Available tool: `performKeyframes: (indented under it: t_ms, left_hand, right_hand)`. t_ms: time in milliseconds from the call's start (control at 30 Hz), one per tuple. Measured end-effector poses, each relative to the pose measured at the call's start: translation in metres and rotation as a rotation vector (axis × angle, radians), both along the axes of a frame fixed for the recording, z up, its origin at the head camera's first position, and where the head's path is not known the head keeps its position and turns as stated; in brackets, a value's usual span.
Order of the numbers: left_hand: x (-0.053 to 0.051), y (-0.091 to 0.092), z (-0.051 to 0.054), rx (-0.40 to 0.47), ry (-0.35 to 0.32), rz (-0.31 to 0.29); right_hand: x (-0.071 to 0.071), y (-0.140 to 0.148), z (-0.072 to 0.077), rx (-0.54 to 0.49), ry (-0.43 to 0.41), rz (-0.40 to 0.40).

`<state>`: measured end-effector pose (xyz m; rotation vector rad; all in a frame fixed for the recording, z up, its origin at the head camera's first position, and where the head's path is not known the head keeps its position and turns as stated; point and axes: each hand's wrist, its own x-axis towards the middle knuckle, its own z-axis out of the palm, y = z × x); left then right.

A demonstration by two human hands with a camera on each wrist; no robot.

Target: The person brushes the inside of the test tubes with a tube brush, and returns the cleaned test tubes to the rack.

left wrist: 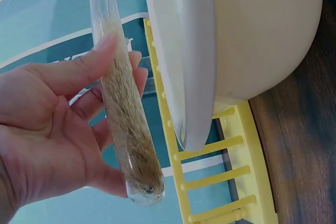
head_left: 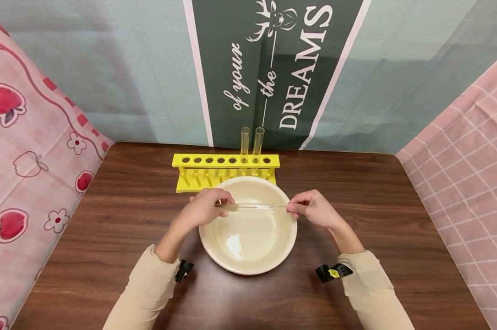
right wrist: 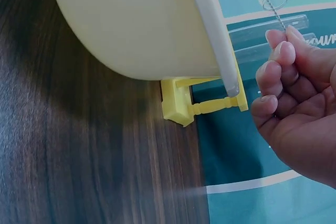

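Over a cream basin [head_left: 248, 269], the left hand [head_left: 207, 206] holds a glass test tube [head_left: 252, 206] lying nearly level. In the left wrist view, the thumb and fingers of the left hand [left wrist: 68, 124] grip the tube [left wrist: 128, 108] near its rounded end, where brownish bristles fill the inside. The right hand [head_left: 314, 210] is at the tube's open end. The right wrist view has the right hand [right wrist: 299, 87] pinching a thin twisted wire [right wrist: 278, 18] between thumb and fingertips; the wire runs into the tube's mouth [right wrist: 275, 1].
Behind the basin stands a yellow rack [head_left: 182, 161] with two upright glass tubes [head_left: 245, 142], [head_left: 258, 143] towards its right end. The brown wooden table [head_left: 120, 220] meets a hanging cloth [head_left: 149, 82] at its back edge. Patterned pink cloths hang at both sides.
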<state>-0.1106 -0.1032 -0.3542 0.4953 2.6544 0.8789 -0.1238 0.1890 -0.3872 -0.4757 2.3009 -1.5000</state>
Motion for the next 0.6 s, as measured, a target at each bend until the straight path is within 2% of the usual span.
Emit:
performKeyframes:
  t_ms: [167,300,600]
  left_hand:
    - [-0.0048,-0.0045,-0.0012,0.052,-0.044,-0.078]
    - [-0.0070,-0.0071,-0.0021,0.070,-0.072,-0.112]
    - [-0.0100,-0.0095,-0.0005,0.085,-0.121,-0.088]
  right_hand:
    - [0.0007,0.0016,-0.0015,0.003,0.022,0.021]
    - [0.0001,0.0033,-0.0027,-0.001,0.032,0.028]
    - [-0.0023,0.0069,-0.0041,0.027,0.081,0.021]
